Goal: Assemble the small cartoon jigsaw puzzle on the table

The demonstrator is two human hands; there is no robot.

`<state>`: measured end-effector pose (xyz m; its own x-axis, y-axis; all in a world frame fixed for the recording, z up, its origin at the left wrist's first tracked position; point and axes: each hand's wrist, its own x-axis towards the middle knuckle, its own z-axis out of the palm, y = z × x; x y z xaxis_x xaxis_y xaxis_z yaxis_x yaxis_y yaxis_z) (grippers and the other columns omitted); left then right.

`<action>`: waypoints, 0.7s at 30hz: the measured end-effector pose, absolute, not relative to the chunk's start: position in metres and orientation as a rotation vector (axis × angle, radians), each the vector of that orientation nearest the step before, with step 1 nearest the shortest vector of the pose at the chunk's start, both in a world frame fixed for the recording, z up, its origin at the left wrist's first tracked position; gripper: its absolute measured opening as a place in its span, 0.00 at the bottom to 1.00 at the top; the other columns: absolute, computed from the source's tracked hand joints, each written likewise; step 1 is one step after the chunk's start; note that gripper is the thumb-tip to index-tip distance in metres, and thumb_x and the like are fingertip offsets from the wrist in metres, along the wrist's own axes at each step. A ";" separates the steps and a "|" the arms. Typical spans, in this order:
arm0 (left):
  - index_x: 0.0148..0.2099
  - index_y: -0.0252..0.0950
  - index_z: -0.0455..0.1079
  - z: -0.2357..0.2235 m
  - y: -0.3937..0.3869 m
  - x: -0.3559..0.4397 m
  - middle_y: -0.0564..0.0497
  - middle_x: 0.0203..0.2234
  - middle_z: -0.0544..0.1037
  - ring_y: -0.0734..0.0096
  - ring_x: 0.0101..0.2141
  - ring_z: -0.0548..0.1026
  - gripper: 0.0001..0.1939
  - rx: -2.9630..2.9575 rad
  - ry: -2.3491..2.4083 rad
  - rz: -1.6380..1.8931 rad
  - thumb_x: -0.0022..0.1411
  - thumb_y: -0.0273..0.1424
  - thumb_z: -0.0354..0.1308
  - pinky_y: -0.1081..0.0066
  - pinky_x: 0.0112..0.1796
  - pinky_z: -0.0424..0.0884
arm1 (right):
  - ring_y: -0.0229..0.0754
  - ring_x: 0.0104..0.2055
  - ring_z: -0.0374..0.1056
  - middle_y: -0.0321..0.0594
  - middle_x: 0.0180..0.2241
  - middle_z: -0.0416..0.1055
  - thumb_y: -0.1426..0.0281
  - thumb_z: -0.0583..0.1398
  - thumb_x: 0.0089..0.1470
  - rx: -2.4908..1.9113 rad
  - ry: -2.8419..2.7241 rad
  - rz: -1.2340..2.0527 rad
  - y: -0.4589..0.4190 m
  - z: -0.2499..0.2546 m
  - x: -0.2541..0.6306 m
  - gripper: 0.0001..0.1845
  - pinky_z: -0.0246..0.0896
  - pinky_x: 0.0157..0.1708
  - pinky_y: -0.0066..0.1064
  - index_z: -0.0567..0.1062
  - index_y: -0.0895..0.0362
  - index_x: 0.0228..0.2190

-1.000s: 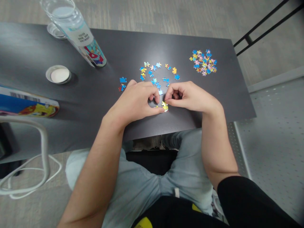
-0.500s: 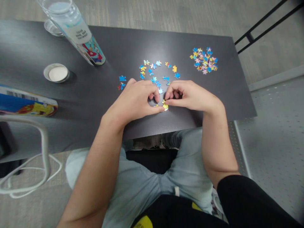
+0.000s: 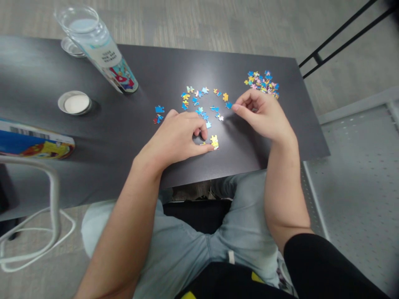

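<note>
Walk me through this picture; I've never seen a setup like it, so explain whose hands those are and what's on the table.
There is no machine here: these are a person's own bare hands, seen by a camera worn on the head, looking forward and down. On the dark table lie scattered puzzle pieces, with a denser heap at the far right. To the left are a tall clear container with a printed label, a round dish or lid and a printed package. The left hand has its thumb at some yellow pieces. The right hand is beside a blue piece; whether it grips anything is too small to tell.
</note>
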<state>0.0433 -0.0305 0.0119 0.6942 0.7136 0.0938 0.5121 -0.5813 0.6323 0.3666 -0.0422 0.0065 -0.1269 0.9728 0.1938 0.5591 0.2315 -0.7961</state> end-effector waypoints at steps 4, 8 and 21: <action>0.42 0.42 0.85 0.011 -0.031 0.045 0.52 0.40 0.87 0.50 0.46 0.86 0.15 2.322 0.922 0.441 0.70 0.44 0.84 0.51 0.56 0.63 | 0.48 0.39 0.72 0.40 0.38 0.78 0.52 0.77 0.75 -1.446 -1.715 0.630 -0.031 0.004 0.386 0.18 0.68 0.41 0.42 0.81 0.49 0.41; 0.41 0.42 0.85 0.012 -0.033 0.050 0.52 0.40 0.87 0.48 0.47 0.86 0.15 2.320 0.915 0.409 0.72 0.45 0.83 0.49 0.56 0.64 | 0.45 0.35 0.69 0.39 0.37 0.79 0.61 0.77 0.73 -1.526 -1.738 0.690 -0.030 0.003 0.384 0.09 0.67 0.37 0.40 0.84 0.49 0.43; 0.57 0.41 0.89 0.015 -0.033 0.043 0.43 0.57 0.89 0.45 0.55 0.88 0.10 2.337 0.994 0.529 0.81 0.39 0.74 0.48 0.58 0.73 | 0.45 0.36 0.69 0.38 0.41 0.80 0.56 0.81 0.66 -1.389 -1.953 0.857 -0.030 0.002 0.350 0.15 0.66 0.42 0.42 0.89 0.51 0.46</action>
